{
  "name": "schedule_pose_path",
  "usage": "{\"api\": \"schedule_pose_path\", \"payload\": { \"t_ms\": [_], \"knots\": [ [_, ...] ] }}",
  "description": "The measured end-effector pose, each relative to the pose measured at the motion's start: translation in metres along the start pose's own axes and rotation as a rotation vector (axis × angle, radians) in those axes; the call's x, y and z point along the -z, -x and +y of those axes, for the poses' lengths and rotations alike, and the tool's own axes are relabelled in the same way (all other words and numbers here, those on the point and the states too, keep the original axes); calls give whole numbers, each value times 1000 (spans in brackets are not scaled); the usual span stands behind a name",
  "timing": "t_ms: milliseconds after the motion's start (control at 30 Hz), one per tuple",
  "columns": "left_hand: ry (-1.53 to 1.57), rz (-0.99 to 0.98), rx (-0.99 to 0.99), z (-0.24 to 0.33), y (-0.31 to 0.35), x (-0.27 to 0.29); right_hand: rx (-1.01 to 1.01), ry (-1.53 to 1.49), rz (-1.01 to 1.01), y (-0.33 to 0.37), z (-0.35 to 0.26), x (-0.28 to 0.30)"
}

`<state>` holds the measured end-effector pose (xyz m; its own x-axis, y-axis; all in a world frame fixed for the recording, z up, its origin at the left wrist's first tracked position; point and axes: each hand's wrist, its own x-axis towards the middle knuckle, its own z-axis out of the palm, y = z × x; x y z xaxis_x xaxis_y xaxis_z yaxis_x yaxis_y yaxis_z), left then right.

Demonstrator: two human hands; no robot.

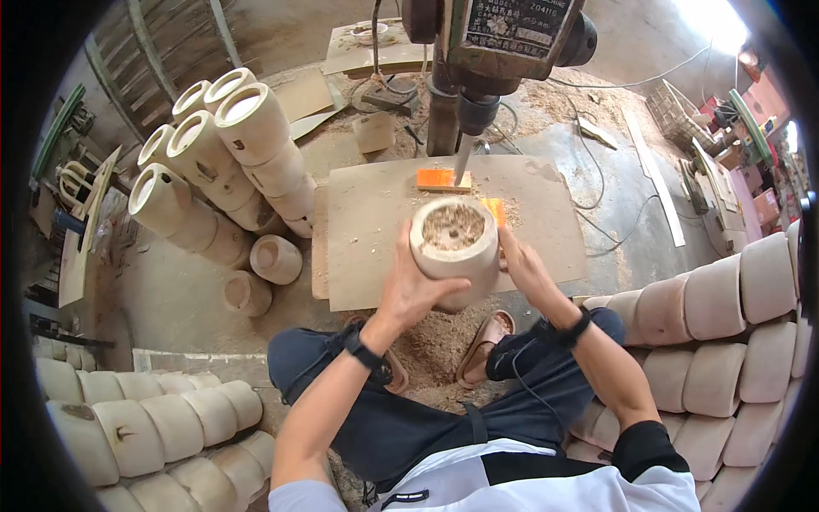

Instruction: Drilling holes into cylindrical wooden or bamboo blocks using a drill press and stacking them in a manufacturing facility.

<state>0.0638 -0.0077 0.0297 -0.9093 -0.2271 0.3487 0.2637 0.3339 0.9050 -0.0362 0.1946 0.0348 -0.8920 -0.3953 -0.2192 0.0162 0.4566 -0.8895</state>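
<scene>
A round wooden pot blank (465, 286) is held up between my two hands, in front of a board-topped work table. Its top is hollowed, with wood shavings and a small dark hole inside. My left hand (420, 277) wraps the pot's left side, the thumb lying across its front. Against the right side rests my right hand (527, 266), its fingertips partly hidden behind the pot. Just beyond the pot, the bit (464, 160) of a drill press (478, 111) points down beside an orange-topped wooden block (438, 178). Another orange piece (495, 210) shows behind the pot.
The brown board (367, 239) covers the table. Stacked wooden blanks (205, 162) stand at the far left, with more rows at lower left (162, 427) and right (717, 299). Sawdust (435, 341) lies between my feet. Cables (601, 196) cross the floor at right.
</scene>
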Motion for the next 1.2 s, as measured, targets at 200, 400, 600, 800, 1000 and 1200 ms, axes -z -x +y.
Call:
{"api": "schedule_pose_path", "payload": {
  "t_ms": [200, 400, 600, 800, 1000, 1200],
  "knots": [
    [691, -502, 1233, 54, 83, 21, -87, 513, -321, 93, -69, 17],
    [590, -204, 1033, 70, 135, 45, 122, 553, -478, 107, -76, -22],
    [236, 245, 556, 115, 173, 71, 380, 240, -524, 127, -101, -46],
    [-278, 590, 513, 199, 274, 108, 609, 219, -952, 149, -127, -116],
    [-679, 1036, 543, 250, 378, 98, 802, 194, -1334, 192, -163, -180],
    [-767, 1673, 532, 352, 462, 152, 653, 264, -968, 133, -119, -178]
  ]
}}
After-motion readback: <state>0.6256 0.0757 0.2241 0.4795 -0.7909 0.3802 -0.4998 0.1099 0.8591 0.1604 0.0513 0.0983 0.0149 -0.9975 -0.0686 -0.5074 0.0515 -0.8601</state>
